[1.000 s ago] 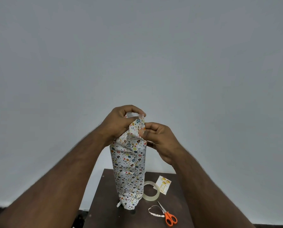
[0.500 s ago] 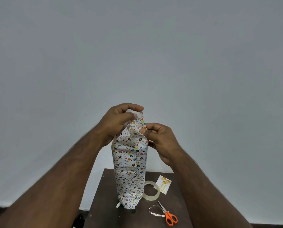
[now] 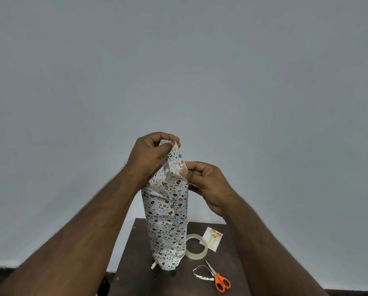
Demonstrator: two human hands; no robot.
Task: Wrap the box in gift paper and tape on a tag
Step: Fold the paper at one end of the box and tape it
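Note:
A tall box wrapped in white gift paper with small coloured prints [image 3: 167,223] stands upright on a dark brown table [image 3: 136,274]. My left hand [image 3: 148,154] pinches the loose paper at the top end, fingers curled over the peak. My right hand [image 3: 206,180] pinches the right-hand flap of the same paper end between thumb and fingers. A clear tape roll [image 3: 197,245] lies right of the box's base. Beyond it lies the white tag with gold balloons [image 3: 213,239]. The box itself is hidden under the paper.
Orange-handled scissors [image 3: 220,280] lie at the table's front right, beside a curled strip of cut paper [image 3: 200,273]. A plain grey wall fills the background, with a dark floor strip at the bottom left and right.
The top of the wrapped box has risen slightly in view and my left hand has lifted with it. My right hand has shifted along the right flap.

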